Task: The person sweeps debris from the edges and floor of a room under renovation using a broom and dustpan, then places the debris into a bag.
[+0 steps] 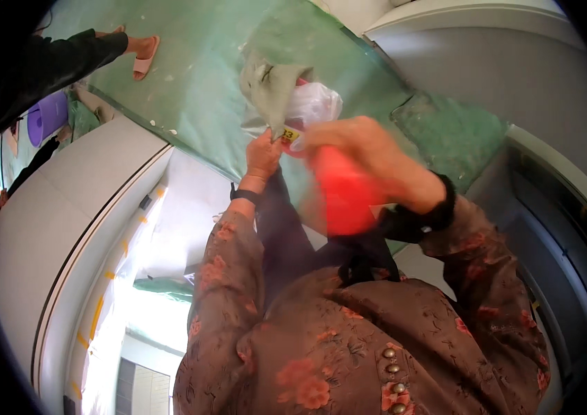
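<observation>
Two bare hands are raised together in front of the chest, above a green floor (203, 62). The left hand (264, 155) is seen from its back, its fingers (271, 137) curled shut around the lower edge of a grey-green cloth (269, 86) and a small yellow tag (291, 133) just beside it. The cloth is draped upward and away from those fingers, folded over itself at the top. A white plastic bag (314, 102) is bunched directly behind the cloth, touching it on the right. The right hand (369, 155) is held nearer the camera and is blurred; its fingers (324, 133) are bent over the top of a red object (342, 194), which hangs below them and against the palm. The shape of the red object cannot be made out through the blur. Black wristbands are worn on both wrists, over brown flowered sleeves (224, 270). A second person's foot in a pink sandal (145, 57) is seen far off at the upper left.
</observation>
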### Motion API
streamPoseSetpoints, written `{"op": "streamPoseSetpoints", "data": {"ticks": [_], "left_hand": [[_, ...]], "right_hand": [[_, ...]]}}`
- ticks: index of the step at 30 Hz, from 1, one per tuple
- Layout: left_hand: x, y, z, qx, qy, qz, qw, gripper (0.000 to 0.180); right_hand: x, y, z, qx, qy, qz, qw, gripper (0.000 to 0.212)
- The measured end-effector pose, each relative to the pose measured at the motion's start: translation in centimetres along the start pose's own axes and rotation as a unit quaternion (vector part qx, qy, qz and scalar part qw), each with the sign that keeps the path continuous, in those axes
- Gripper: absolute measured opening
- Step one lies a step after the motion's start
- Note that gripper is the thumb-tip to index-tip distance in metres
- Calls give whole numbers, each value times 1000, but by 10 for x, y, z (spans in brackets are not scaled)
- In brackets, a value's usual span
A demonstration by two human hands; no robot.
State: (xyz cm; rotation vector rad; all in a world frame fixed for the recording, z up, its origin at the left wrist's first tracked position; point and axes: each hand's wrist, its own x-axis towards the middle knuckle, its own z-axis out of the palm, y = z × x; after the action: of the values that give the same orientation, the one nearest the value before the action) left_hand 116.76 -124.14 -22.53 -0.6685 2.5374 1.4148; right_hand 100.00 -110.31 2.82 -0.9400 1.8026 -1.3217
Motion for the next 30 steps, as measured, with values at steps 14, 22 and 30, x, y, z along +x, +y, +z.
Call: {"op": "streamPoseSetpoints", "data": {"ticks": [14,22,30], "left_hand": [[-13,35,-16,-322,1,-46,946,20],[-26,17,-79,-326,-21,-94,941,14],[-15,9,-95,-240,-60,-88,965,16]], "right_hand": [[93,12,116,-33,-183,-46,982,24],[59,272,-5,-200,157,304,918,39],[37,446,67,35,221,401,888,37]]}}
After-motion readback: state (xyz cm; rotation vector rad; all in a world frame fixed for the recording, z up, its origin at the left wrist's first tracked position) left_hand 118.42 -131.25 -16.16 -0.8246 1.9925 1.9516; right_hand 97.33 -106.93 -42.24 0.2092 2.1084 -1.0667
